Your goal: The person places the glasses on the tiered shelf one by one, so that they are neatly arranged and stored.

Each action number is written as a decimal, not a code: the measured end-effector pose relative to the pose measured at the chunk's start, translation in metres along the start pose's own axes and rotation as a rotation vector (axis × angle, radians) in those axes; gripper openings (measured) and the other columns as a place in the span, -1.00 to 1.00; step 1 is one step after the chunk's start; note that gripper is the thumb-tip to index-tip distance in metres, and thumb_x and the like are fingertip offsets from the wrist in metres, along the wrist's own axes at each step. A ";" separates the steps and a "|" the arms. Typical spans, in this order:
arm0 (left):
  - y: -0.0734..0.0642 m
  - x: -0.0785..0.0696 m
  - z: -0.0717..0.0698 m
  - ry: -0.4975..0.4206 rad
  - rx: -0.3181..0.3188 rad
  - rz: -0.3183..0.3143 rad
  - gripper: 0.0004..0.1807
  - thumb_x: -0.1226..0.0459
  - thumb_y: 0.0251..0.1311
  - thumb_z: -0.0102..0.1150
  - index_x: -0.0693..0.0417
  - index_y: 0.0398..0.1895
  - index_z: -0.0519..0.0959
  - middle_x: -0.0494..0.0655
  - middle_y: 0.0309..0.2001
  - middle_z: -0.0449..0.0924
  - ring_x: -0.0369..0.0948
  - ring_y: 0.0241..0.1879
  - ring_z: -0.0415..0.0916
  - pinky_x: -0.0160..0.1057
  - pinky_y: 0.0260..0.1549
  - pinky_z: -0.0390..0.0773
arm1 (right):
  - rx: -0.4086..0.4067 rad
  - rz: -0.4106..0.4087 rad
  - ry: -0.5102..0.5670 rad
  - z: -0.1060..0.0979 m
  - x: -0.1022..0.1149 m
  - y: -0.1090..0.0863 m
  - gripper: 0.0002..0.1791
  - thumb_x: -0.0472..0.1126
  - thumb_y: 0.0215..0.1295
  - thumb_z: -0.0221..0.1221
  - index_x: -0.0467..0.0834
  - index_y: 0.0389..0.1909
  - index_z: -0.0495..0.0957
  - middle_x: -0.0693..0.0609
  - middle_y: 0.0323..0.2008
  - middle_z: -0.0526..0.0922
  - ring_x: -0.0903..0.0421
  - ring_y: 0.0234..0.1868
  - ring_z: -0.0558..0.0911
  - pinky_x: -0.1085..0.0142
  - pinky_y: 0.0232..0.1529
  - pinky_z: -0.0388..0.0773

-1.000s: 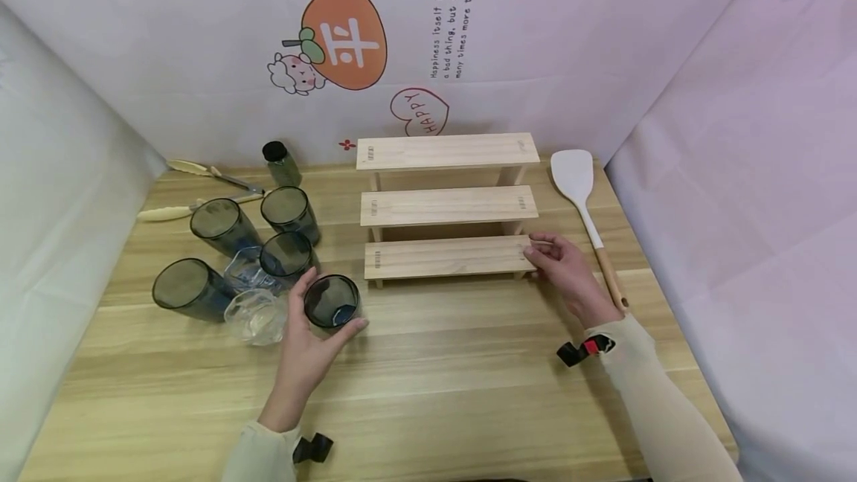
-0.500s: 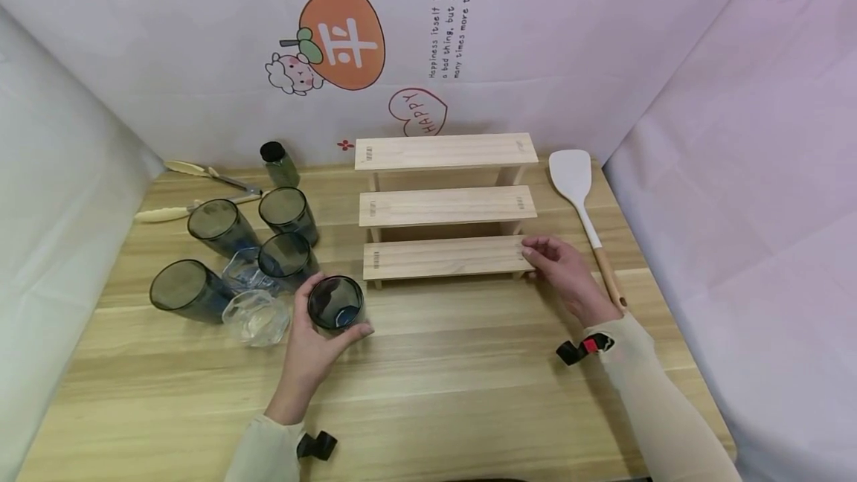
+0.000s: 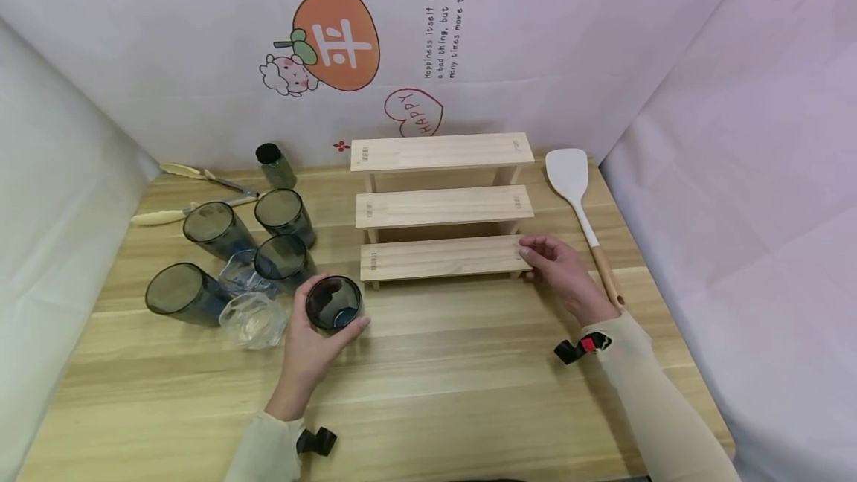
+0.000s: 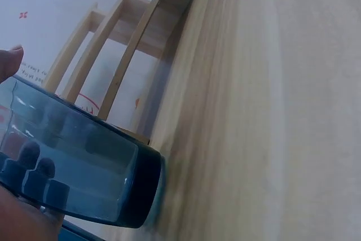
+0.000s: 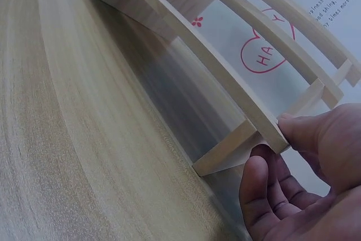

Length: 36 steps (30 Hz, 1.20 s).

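My left hand [image 3: 309, 348] grips a dark tinted drinking glass [image 3: 334, 305], thumb on one side and fingers on the other. In the left wrist view the base of this glass [image 4: 84, 156] is close to the tabletop; whether it touches I cannot tell. A three-step wooden shelf rack [image 3: 444, 207] stands at the back middle. My right hand [image 3: 565, 277] pinches the right end of its lowest board [image 3: 442, 259]. The right wrist view has the thumb of that hand [image 5: 316, 179] on the board's end, with the fingers curled below.
Left of the held glass stand several more tinted glasses [image 3: 186, 292] and two clear wavy-rimmed glass cups [image 3: 253, 320]. Behind them are a black-capped jar [image 3: 276, 167] and cream-handled tongs [image 3: 194, 210]. A white spatula [image 3: 569, 173] lies right of the rack. White cloth walls enclose the table.
My left hand has shifted slightly right with the tinted glass, away from the other glasses. The right hand keeps its place at the board's end. The head view has turned a little.
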State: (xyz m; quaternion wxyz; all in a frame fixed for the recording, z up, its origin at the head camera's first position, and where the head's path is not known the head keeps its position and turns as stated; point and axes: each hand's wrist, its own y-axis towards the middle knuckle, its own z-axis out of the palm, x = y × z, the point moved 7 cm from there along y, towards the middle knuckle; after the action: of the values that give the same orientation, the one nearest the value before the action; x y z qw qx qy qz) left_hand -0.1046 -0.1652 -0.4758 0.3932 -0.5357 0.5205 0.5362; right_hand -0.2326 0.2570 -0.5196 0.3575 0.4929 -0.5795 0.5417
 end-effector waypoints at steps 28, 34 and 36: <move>0.163 -0.152 0.173 -0.119 0.293 0.136 -0.09 0.03 -0.06 0.64 -0.25 0.39 0.35 -0.21 0.21 0.46 -0.21 0.18 0.43 -0.15 0.12 0.47 | -0.016 -0.011 0.016 -0.006 -0.001 -0.002 -0.55 -0.07 0.44 0.26 -0.24 0.21 0.52 -0.10 0.06 0.53 0.06 -0.12 0.55 0.23 -0.19 0.64; 0.185 -0.174 0.199 -0.160 0.295 0.109 -0.10 0.06 -0.07 0.65 -0.23 0.37 0.36 -0.22 0.17 0.49 -0.23 0.14 0.44 -0.20 0.09 0.46 | 0.010 -0.017 0.018 -0.004 0.000 -0.002 -0.56 -0.10 0.46 0.24 -0.25 0.22 0.51 -0.14 0.08 0.52 0.06 -0.12 0.55 0.16 -0.14 0.63; 0.193 -0.178 0.209 -0.171 0.298 0.097 -0.10 0.08 -0.06 0.64 -0.20 0.38 0.35 -0.23 0.16 0.51 -0.24 0.16 0.43 -0.25 0.09 0.45 | 0.015 -0.018 0.016 -0.005 -0.001 -0.002 -0.56 -0.11 0.46 0.24 -0.26 0.22 0.51 -0.16 0.09 0.52 0.06 -0.11 0.55 0.14 -0.12 0.63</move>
State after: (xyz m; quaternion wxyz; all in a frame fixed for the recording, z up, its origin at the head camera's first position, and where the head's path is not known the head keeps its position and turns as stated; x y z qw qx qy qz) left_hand -0.3077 0.0352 -0.2984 0.4847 -0.3982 0.5841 0.5151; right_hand -0.2309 0.2619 -0.5187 0.3630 0.4965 -0.5682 0.5467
